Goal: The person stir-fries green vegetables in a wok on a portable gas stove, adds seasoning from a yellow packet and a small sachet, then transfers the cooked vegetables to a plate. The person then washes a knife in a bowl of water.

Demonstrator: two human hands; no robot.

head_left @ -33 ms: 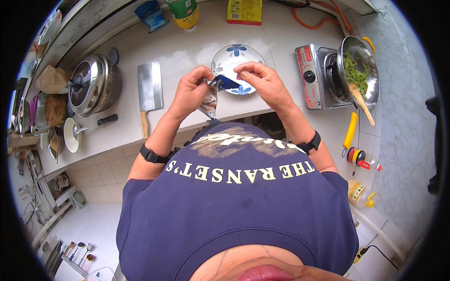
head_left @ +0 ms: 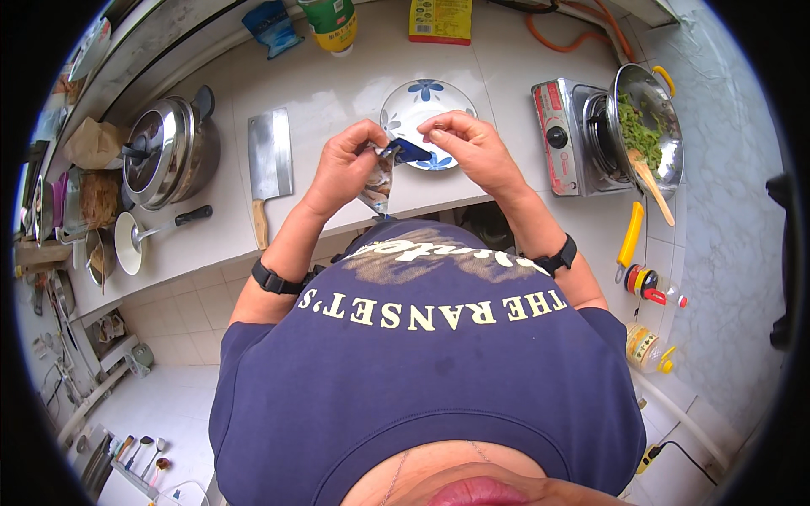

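My left hand is closed on the top of a small blue and silver foil packet, which hangs over the counter's front edge. The packet's dark blue flap sticks out to the right, over the near rim of a white plate with blue flowers. Just right of that flap, my right hand pinches a small pinkish piece between thumb and forefinger. It is too small to name. To the left of my left hand lies a cleaver, its wooden handle toward me.
On the right, a wok with chopped greens and a wooden spatula sits on a portable gas stove. A lidded steel pot and a white ladle stand at the left. Bottles line the right side.
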